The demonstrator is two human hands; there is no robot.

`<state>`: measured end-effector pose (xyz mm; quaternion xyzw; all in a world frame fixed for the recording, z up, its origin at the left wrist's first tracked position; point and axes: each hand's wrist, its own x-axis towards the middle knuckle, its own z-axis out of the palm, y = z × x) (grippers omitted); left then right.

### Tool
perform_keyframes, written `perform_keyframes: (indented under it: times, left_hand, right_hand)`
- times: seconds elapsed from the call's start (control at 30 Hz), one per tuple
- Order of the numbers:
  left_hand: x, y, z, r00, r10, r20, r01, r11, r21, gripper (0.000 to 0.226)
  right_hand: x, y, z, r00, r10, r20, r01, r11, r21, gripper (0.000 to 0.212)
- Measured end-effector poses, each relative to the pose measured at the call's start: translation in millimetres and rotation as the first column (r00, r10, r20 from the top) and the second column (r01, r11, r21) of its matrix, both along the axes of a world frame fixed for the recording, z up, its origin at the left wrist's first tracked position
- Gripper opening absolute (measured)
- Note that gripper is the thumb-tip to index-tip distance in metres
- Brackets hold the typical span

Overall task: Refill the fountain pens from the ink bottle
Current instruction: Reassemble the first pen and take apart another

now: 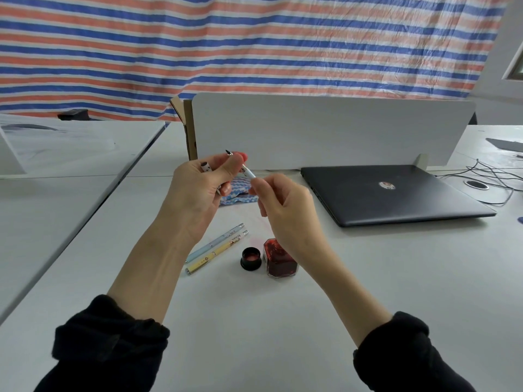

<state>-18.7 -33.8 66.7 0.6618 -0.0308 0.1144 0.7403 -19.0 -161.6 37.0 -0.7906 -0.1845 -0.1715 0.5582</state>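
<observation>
**Both hands on one pen above the open ink bottle**

At the bottom of the frame two black sleeves [110, 346] come in from the lower left and lower right corners, with bare forearms reaching up toward the centre over the white table [254, 335].

Just below centre, the ink bottle [280, 260] stands uncapped, dark red ink inside, partly behind the right wrist. Its black cap [251, 258] lies just beside it on the left, open side up. Left of the cap two capped pens lie side by side, slanting up to the right: a yellow pen [218, 255] nearer and a pale blue pen [215, 244] just beyond it.

Above these, the left hand [198, 190] is curled round a dismantled fountain pen [246, 170], thumb and fingers gripping its front section so the dark nib points to the upper left. A second pen part with a dark patterned end is tucked in the same fist. The right hand [283, 202] pinches the pale tail end of the pen between thumb and forefinger, its other fingers loosely curled.

Behind the hands lies a blue-and-white cloth [240, 190]. To the right sits a closed dark laptop [396, 193], and beyond it a white divider panel [325, 128]. A striped tarpaulin [254, 38] fills the top.
</observation>
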Motion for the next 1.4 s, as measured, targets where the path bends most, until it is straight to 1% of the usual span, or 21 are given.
perform_keyframes:
  times: [0.03, 0.1, 0.2, 0.27, 0.33, 0.37, 0.43, 0.47, 0.5, 0.53, 0.57, 0.6, 0.63, 0.67, 0.7, 0.77, 0.87, 1.07, 1.17, 1.23, 1.4]
  left_hand:
    - [-0.3, 0.5, 0.1, 1.0, -0.009, 0.018, 0.008, 1.0, 0.014, 0.025]
    - [-1.0, 0.6, 0.4, 0.998, -0.038, 0.047, 0.037, 0.999, 0.024, 0.02]
    - [0.1, 0.6, -0.2, 0.996, -0.047, 0.072, 0.045, 0.999, 0.028, 0.015]
    - [1.0, 0.9, -0.8, 0.996, -0.053, 0.075, 0.052, 0.999, 0.011, 0.02]
    - [1.6, 0.6, -0.8, 0.995, -0.075, 0.06, 0.077, 0.997, -0.032, 0.024]
    - [1.7, 1.0, -0.4, 0.995, -0.091, 0.049, 0.094, 0.993, -0.073, 0.021]
    - [1.2, 4.7, 0.8, 0.99, -0.138, 0.02, 0.14, 0.978, -0.152, 0.017]
    - [1.2, 7.4, 0.7, 0.986, -0.165, 0.005, 0.164, 0.974, -0.155, 0.015]
    - [1.1, 9.9, 0.2, 0.984, -0.175, -0.015, 0.172, 0.979, -0.11, 0.013]
    - [1.5, 12.1, -0.9, 0.987, -0.157, -0.035, 0.157, 0.988, -0.007, 0.02]
    - [1.4, 13.2, -2.2, 0.993, -0.109, -0.048, 0.116, 0.982, 0.151, 0.03]
    - [1.3, 13.5, -3.5, 0.998, -0.044, -0.041, 0.055, 0.942, 0.33, 0.038]
    - [1.9, 13.9, -5.0, 1.0, -0.001, -0.023, 0.012, 0.872, 0.489, 0.042]
    - [3.1, 14.4, -7.2, 1.0, 0.004, -0.018, 0.007, 0.796, 0.605, 0.043]
    - [4.8, 14.6, -9.3, 0.999, -0.017, -0.036, 0.037, 0.731, 0.681, 0.041]
    - [8.0, 14.3, -14.6, 0.994, -0.055, -0.094, 0.108, 0.622, 0.775, 0.036]
    - [11.6, 14.3, -20.3, 0.993, -0.046, -0.108, 0.116, 0.531, 0.839, 0.036]
    - [9.1, 13.5, -20.1, 0.995, -0.063, -0.075, 0.096, 0.478, 0.873, 0.033]
    - [8.3, 11.9, -20.5, 0.996, -0.059, -0.065, 0.085, 0.444, 0.892, 0.037]
    - [8.0, 11.0, -20.6, 0.994, -0.075, -0.079, 0.104, 0.438, 0.893, 0.038]
    - [4.3, 7.7, -17.9, 0.99, -0.093, -0.11, 0.14, 0.469, 0.872, 0.037]
  right_hand:
    - [-0.4, 0.5, 0.5, 0.999, 0.037, -0.019, -0.037, 0.999, 0.002, 0.026]
    - [-1.5, 0.9, 2.5, 0.977, 0.174, -0.124, -0.161, 0.981, 0.109, 0.034]
    - [-4.2, -0.6, 5.6, 0.884, 0.382, -0.268, -0.286, 0.898, 0.335, 0.037]
    - [-5.0, -1.3, 6.1, 0.835, 0.454, -0.311, -0.313, 0.857, 0.41, 0.038]
    - [-3.9, -0.9, 6.0, 0.797, 0.501, -0.338, -0.321, 0.824, 0.467, 0.038]
    - [-3.4, -0.8, 6.4, 0.788, 0.511, -0.344, -0.314, 0.814, 0.489, 0.038]
    - [-1.0, -2.2, 6.0, 0.813, 0.471, -0.341, -0.282, 0.832, 0.477, 0.036]
    - [0.5, -4.0, 5.6, 0.843, 0.424, -0.331, -0.256, 0.857, 0.447, 0.033]
    - [2.6, -6.5, 5.2, 0.871, 0.372, -0.322, -0.222, 0.881, 0.418, 0.03]
    - [5.0, -9.6, 5.0, 0.889, 0.33, -0.316, -0.19, 0.896, 0.401, 0.028]
    - [7.6, -13.1, 5.0, 0.9, 0.3, -0.316, -0.163, 0.904, 0.395, 0.028]
    - [9.8, -16.6, 5.5, 0.905, 0.281, -0.319, -0.142, 0.908, 0.395, 0.028]
    - [11.2, -20.1, 6.5, 0.91, 0.268, -0.315, -0.133, 0.911, 0.39, 0.025]
    - [12.1, -22.9, 7.8, 0.916, 0.261, -0.304, -0.135, 0.915, 0.379, 0.021]
    - [12.5, -25.3, 9.1, 0.923, 0.253, -0.291, -0.139, 0.922, 0.36, 0.018]
    - [13.1, -29.1, 12.0, 0.931, 0.238, -0.276, -0.14, 0.933, 0.332, 0.013]
    - [13.7, -34.8, 15.2, 0.928, 0.239, -0.285, -0.127, 0.923, 0.362, 0.01]
    - [15.8, -42.0, 16.2, 0.899, 0.247, -0.363, -0.125, 0.937, 0.327, 0.013]
    - [15.9, -40.4, 15.6, 0.892, 0.245, -0.381, -0.137, 0.948, 0.289, 0.017]
    - [15.3, -38.5, 15.1, 0.889, 0.237, -0.391, -0.144, 0.957, 0.253, 0.016]
    - [14.5, -37.3, 15.2, 0.898, 0.191, -0.396, -0.134, 0.977, 0.167, 0.008]
